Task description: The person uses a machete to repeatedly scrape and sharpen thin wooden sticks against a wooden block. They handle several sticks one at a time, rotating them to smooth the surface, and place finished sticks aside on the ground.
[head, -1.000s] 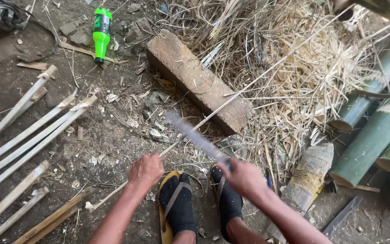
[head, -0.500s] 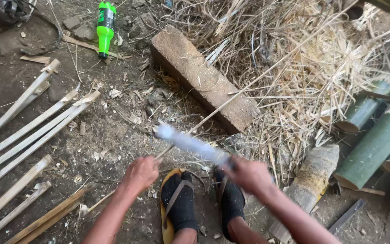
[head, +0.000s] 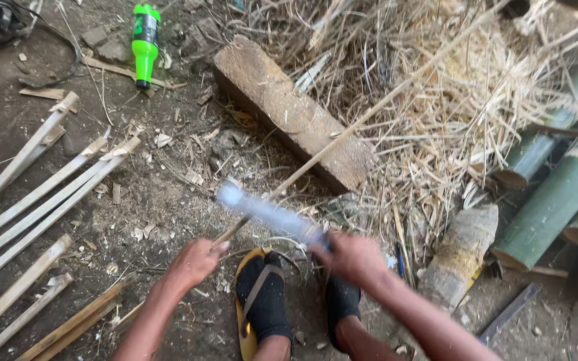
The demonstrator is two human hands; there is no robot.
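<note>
Long thin pale bamboo strip runs on a diagonal, near end low-left by the person, far end up-right across the dry straw pile. Left hand is closed round the near end, so it's the nearer hand to the strip's butt. Right hand is fisted on the handle of a long flat metal blade, blurred w/ motion; the blade points up-left and crosses the strip just above the left hand. Can't tell if the edge is touching the strip. Both hands sit just above two feet in dark socks and yellow sandals, on the dirt ground.

Rough grey-brown wood block lies under the strip's middle, its long axis crossing the strip's. Left of the person: split pale bamboo slats, roughly parallel. Green plastic bottle well apart, top-left. Thick green bamboo poles on the right, short cut bamboo stump near the right forearm.
</note>
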